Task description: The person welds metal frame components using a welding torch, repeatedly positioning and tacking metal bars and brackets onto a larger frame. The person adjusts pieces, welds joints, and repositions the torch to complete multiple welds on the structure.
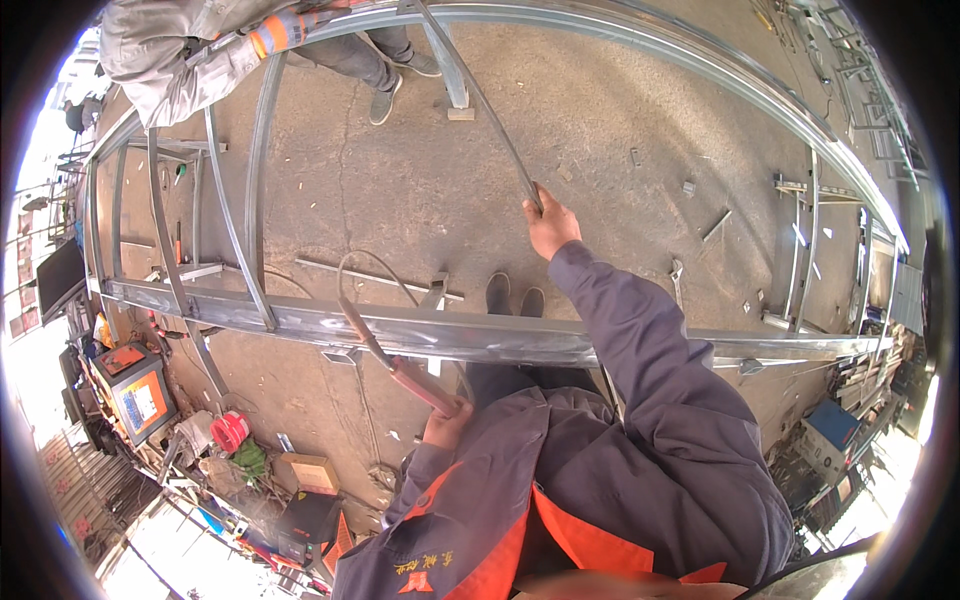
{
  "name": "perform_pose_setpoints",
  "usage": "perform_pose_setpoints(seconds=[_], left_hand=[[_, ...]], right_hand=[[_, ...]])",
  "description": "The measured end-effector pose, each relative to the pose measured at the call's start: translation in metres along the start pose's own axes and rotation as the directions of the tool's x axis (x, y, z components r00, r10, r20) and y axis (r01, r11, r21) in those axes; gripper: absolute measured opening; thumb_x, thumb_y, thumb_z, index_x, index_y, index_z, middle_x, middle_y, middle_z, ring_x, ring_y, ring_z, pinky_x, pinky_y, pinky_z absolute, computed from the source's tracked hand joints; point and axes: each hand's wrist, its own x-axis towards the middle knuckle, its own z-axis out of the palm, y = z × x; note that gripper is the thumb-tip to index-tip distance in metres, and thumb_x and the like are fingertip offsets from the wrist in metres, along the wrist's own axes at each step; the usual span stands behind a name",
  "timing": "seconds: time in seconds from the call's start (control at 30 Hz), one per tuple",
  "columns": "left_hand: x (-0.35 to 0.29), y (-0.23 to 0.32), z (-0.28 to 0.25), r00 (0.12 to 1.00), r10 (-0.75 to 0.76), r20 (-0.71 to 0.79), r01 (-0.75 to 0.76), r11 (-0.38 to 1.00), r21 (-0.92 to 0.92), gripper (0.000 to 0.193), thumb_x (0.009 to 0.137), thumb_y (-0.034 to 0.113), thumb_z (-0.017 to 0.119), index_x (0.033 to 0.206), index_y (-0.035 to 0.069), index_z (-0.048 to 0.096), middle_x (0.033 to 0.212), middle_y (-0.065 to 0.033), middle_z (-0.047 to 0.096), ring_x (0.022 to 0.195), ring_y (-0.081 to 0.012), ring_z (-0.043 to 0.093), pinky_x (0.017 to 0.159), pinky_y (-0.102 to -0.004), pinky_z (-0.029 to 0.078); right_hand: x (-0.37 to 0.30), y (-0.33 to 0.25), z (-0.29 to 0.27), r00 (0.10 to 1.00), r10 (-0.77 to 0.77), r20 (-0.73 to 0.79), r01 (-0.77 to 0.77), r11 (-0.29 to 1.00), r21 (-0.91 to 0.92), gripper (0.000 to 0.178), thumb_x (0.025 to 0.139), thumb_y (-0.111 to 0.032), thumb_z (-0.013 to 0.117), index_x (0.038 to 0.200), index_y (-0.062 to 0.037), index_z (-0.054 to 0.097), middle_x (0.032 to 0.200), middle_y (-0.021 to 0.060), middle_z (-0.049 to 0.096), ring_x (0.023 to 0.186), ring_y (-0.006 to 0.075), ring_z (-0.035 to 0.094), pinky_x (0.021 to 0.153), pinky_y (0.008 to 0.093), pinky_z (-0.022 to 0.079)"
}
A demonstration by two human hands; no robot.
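Observation:
My right hand (553, 224) is closed round the near end of a thin grey metal bar (492, 112). The bar slants away to the far rail (640, 35) of a large steel frame. Low on the left, my left hand (447, 425) grips what looks like a welding electrode holder (425, 388), with a reddish-brown handle and a grey section further along. A thin cable (375, 254) loops beyond it, over the near rail (440, 332) of the frame. My left fingers are partly hidden by the sleeve and handle.
A co-worker's gloved hand (280, 32) rests at the far left rail. Upright struts (262, 170) cross the frame's left side. On the concrete floor lie a wrench (678, 280) and metal offcuts. An orange-and-black machine (133, 390) and a red helmet-like object (230, 430) stand at lower left.

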Motion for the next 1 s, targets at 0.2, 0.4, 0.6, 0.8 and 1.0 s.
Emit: perform_pose_setpoints(seconds=[0.2, 0.4, 0.6, 0.8, 1.0], left_hand=[[0.0013, -0.0037, -0.0032, 1.0, 0.009, -0.001, -0.009, 0.999, 0.034, 0.018, 0.098, 0.023, 0.072, 0.104, 0.007, 0.072, 0.086, 0.0041, 0.063, 0.079, -0.0084, 0.057, 0.072, -0.0265, 0.044], [0.0002, 0.0002, -0.0022, 1.0, -0.005, 0.001, 0.005, 1.0, 0.026, 0.017, 0.098, 0.024, 0.072, 0.102, 0.008, 0.072, 0.084, 0.0057, 0.061, 0.075, -0.0069, 0.055, 0.068, -0.0253, 0.043], [0.0004, -0.0012, -0.0031, 1.0, -0.018, 0.004, 0.018, 0.999, 0.033, 0.016, 0.098, 0.024, 0.072, 0.102, 0.009, 0.072, 0.084, 0.0062, 0.061, 0.075, -0.0062, 0.054, 0.068, -0.0248, 0.043], [0.0001, -0.0029, -0.0045, 1.0, -0.018, 0.01, 0.018, 0.999, 0.042, 0.016, 0.099, 0.024, 0.071, 0.102, 0.009, 0.071, 0.083, 0.0061, 0.061, 0.075, -0.0062, 0.054, 0.067, -0.025, 0.043], [-0.0011, 0.0005, -0.0027, 1.0, -0.01, 0.007, 0.01, 0.998, 0.06, 0.017, 0.099, 0.024, 0.071, 0.102, 0.008, 0.071, 0.082, 0.0057, 0.06, 0.073, -0.0067, 0.054, 0.067, -0.0251, 0.043]], right_hand=[[0.0012, 0.0007, 0.0008, 1.0, 0.016, 0.008, -0.016, 1.0, 0.006, 0.048, 0.104, -0.033, 0.055, 0.148, -0.0124, 0.054, 0.13, 0.0237, 0.068, 0.122, 0.0434, 0.063, 0.103, 0.0506, 0.051], [0.0017, 0.001, 0.0013, 1.0, 0.018, 0.013, -0.018, 1.0, -0.009, 0.049, 0.105, -0.034, 0.054, 0.149, -0.012, 0.054, 0.131, 0.023, 0.067, 0.122, 0.0434, 0.063, 0.102, 0.0509, 0.051], [0.0006, -0.0012, -0.0001, 1.0, 0.025, 0.016, -0.025, 0.999, -0.022, 0.049, 0.105, -0.034, 0.054, 0.149, -0.0124, 0.054, 0.129, 0.0238, 0.068, 0.12, 0.0441, 0.064, 0.102, 0.0511, 0.052], [0.0, -0.0015, 0.0002, 1.0, 0.01, 0.005, -0.01, 1.0, -0.017, 0.049, 0.105, -0.034, 0.053, 0.149, -0.0128, 0.053, 0.127, 0.0248, 0.069, 0.119, 0.045, 0.065, 0.101, 0.0519, 0.052], [0.0007, -0.0004, 0.0003, 1.0, 0.004, 0.014, -0.004, 1.0, -0.022, 0.049, 0.105, -0.034, 0.053, 0.149, -0.0131, 0.053, 0.128, 0.025, 0.069, 0.119, 0.0456, 0.064, 0.101, 0.0524, 0.052]])
